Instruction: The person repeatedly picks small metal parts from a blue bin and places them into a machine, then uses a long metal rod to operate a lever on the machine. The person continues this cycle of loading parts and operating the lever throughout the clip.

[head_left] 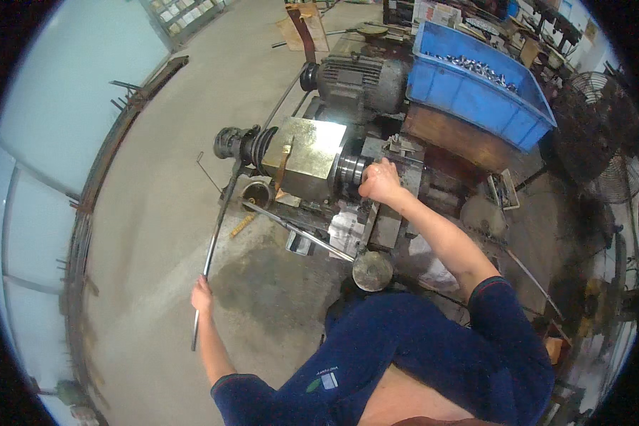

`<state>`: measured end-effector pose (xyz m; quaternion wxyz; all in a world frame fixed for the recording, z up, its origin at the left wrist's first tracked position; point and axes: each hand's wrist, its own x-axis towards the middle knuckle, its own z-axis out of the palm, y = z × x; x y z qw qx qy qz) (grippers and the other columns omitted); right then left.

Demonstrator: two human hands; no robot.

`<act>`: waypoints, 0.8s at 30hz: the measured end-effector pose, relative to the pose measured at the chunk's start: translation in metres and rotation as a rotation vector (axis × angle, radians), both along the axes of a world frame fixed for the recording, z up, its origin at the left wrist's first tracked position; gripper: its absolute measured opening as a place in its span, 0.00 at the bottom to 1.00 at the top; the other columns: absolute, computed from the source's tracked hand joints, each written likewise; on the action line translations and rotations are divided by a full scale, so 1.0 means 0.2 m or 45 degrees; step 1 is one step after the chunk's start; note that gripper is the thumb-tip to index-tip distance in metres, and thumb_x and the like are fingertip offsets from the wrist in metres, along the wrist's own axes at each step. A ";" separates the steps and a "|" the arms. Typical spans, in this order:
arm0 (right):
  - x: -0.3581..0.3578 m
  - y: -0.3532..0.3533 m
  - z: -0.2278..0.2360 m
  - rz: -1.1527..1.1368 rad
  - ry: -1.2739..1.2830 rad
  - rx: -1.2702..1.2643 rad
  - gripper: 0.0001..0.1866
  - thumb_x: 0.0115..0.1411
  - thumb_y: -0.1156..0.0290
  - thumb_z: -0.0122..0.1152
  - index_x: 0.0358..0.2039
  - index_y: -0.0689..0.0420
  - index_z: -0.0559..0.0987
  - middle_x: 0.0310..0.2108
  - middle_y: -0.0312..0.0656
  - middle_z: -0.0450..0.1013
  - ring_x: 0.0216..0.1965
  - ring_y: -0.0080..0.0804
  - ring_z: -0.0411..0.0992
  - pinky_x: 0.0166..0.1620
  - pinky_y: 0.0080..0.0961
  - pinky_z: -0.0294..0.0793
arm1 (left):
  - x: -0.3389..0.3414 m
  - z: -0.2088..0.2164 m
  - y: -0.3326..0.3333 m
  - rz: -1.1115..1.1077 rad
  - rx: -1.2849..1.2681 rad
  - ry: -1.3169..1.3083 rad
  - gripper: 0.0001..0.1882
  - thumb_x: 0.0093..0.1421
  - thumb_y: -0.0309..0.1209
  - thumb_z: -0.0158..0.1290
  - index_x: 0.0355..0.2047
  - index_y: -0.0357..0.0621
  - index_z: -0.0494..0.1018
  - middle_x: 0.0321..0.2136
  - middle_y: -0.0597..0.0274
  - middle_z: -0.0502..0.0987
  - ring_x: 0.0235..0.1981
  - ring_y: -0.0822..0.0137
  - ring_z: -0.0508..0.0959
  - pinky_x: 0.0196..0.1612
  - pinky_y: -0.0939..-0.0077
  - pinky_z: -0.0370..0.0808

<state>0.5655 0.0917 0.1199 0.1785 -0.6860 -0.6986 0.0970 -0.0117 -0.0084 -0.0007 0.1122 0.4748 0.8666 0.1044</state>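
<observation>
My left hand [201, 295] is closed around the lower part of a long metal lever [218, 238], which runs up to the left end of a small lathe. The lathe's headstock [307, 145] is a shiny metal box with a brush-like tool [282, 167] lying on it. At its right side sits a round steel chuck [351, 171]. My right hand [381, 181] is closed right against the chuck's face; whatever its fingers hold is hidden behind the hand. Below the headstock, a metal bar [302, 232] slants toward a round dark disc [372, 271].
Behind the lathe stand a ribbed electric motor [362, 82] and a blue plastic bin [476, 99] of small metal parts on a wooden box [454, 138]. A fan [595, 135] is at the right. A yellow stick [242, 226] lies on the floor under the lever.
</observation>
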 end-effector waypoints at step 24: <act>0.02 0.05 -0.10 0.073 -0.393 -0.160 0.20 0.38 0.62 0.53 0.31 0.60 0.77 0.37 0.47 0.71 0.46 0.42 0.62 0.52 0.43 0.54 | 0.88 0.20 -0.27 0.271 0.126 0.281 0.21 0.46 0.50 0.51 0.23 0.42 0.73 0.23 0.52 0.75 0.27 0.50 0.75 0.30 0.59 0.71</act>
